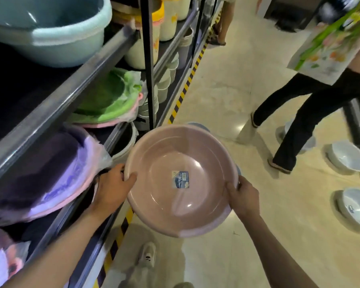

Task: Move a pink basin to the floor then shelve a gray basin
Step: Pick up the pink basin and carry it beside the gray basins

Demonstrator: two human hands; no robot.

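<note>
**Lowering the Pink Basin to the Floor**

Beside the front edge of the shelving, over the bare floor, the pink basin is held level in the air, clear of the shelves. The left hand is closed on the basin's left rim, thumb curled inside the bowl; the right hand is closed on the right rim in the same manner.

Procedure — judged from this position: keep both grips opposite one another so the bowl stays level, bend down, and set the base flat on open tile, away from the striped floor edge and the shoe below. Release only once the base rests.

The basin is round, shallow and smooth, glossy plastic with a rolled rim and a small label at its centre. Two pale grey basins of similar shape lie on the floor toward the right edge — likely stock for shelving.
</note>
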